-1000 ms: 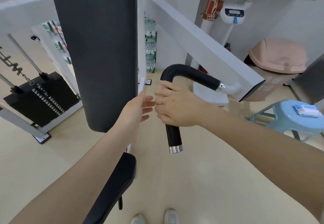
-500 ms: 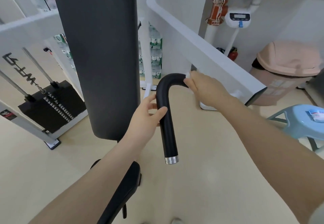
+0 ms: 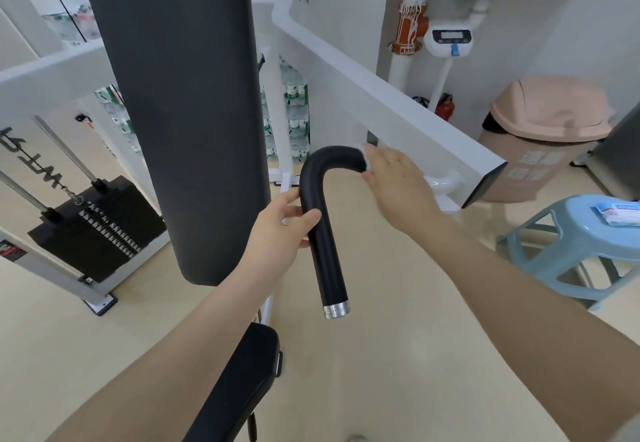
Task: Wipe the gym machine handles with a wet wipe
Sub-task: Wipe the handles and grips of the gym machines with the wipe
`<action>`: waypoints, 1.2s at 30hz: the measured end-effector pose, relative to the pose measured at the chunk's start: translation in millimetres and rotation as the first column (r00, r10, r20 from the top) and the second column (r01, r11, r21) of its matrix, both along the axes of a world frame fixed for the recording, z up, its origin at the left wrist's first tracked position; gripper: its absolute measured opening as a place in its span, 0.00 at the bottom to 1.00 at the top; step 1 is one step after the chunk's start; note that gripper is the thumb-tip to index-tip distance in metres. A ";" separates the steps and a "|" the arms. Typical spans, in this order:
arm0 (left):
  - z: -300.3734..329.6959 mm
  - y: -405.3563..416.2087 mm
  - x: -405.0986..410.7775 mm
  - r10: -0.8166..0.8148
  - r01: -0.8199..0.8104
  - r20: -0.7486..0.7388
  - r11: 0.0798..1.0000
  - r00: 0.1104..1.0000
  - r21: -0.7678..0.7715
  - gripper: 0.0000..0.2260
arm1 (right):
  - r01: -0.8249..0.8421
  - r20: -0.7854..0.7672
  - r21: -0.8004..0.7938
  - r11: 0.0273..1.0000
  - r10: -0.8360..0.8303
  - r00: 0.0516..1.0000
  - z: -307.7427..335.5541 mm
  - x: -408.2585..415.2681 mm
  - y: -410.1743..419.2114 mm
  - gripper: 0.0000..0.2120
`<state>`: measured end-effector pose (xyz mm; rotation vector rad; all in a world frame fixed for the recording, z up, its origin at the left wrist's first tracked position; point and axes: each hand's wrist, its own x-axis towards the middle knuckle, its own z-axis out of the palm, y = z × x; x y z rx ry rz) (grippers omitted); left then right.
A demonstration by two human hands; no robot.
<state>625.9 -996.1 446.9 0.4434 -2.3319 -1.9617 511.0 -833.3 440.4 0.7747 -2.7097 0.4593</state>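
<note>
Where the black handle (image 3: 320,227) curves toward the white frame arm (image 3: 388,109), wrapped at the bend by the right hand (image 3: 398,178), fingers closed over a white wet wipe (image 3: 362,156), mostly hidden. Lower on the straight part, gripped loosely by the left hand (image 3: 277,234), thumb across the front. Behind, a dark back pad (image 3: 180,95); beige floor (image 3: 398,355), pink bin (image 3: 540,133), blue stool (image 3: 568,234) carrying possibly a wipe packet (image 3: 620,214). Since half a second ago, hardly changed: both hands placed as before.

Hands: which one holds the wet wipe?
The right hand, pressing the white wipe on the handle bend; the left hand only grips the shaft.
</note>
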 end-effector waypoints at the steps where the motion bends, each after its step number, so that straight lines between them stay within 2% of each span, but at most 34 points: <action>1: -0.3 -0.6 -0.1 -0.002 0.002 -0.002 1.000 1.000 0.002 0.14 | -0.059 -0.015 -0.031 0.998 0.059 0.998 3.2 2.1 -15.3 0.19; 6: -0.6 -0.4 -1.0 -0.005 0.004 -0.018 1.000 1.000 -0.030 0.17 | -0.340 -0.048 -0.009 0.940 0.339 0.939 7.2 21.3 -65.3 0.19; 9: 0.6 -1.0 0.6 -0.028 0.028 -0.030 1.000 0.999 0.007 0.15 | -0.380 -0.005 -0.093 0.920 0.381 0.925 5.6 18.2 -57.8 0.18; 11: 1.1 -1.8 2.9 -0.050 0.051 -0.029 0.999 0.998 0.018 0.15 | -0.276 0.061 -0.261 0.925 0.301 0.952 1.7 21.0 -49.3 0.19; 13: 1.8 -3.1 5.0 -0.076 0.076 -0.034 0.997 0.997 0.025 0.16 | -0.154 0.133 -0.461 0.874 0.240 0.962 -2.5 34.0 -49.2 0.19; 15: 1.5 -5.3 6.6 -0.094 0.096 -0.033 0.994 0.995 0.060 0.17 | -0.090 0.248 -0.601 0.794 0.293 0.923 -5.1 55.9 -56.4 0.19; 19: 1.6 -8.9 8.6 -0.136 0.137 -0.016 0.988 0.991 0.076 0.19 | 0.050 0.428 -0.753 0.656 0.431 0.794 -7.0 89.0 -54.7 0.19; 24: 0.7 -7.3 7.8 -0.111 0.110 -0.003 0.987 0.994 0.118 0.23 | 0.233 0.531 -0.758 0.609 0.370 0.762 3.7 88.6 -57.4 0.19; 31: -2.1 -5.0 7.7 -0.070 0.069 0.004 0.991 0.998 0.115 0.24 | 0.210 0.609 -0.666 0.716 0.360 0.707 4.2 101.2 -49.9 0.21; 36: -0.8 -4.5 8.9 -0.078 0.078 -0.007 0.990 0.997 0.118 0.23 | 0.390 0.715 -0.651 0.651 0.351 0.605 15.7 77.2 -61.2 0.19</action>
